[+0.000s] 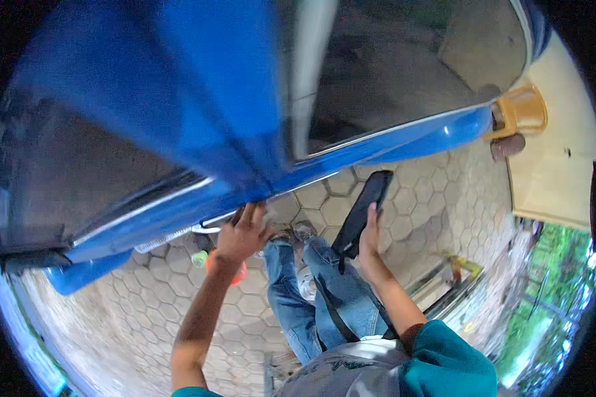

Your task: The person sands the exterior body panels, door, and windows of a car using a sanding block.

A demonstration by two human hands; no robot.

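Teal sleeves frame my view as my left hand (244,233) curls its fingers under the blue car door (179,132) edge, my right hand (369,233) gripping a black strip (363,208) just beside it.

Hexagon-paved ground (404,198), with an orange container (235,272) and a yellow plastic stool (520,112) on it.

Left hand (244,231) gripping lower edge of blue car door (179,99); right hand (369,228) holding black strap (363,208) near it, above jeans (311,291) and hexagon paving (404,205).
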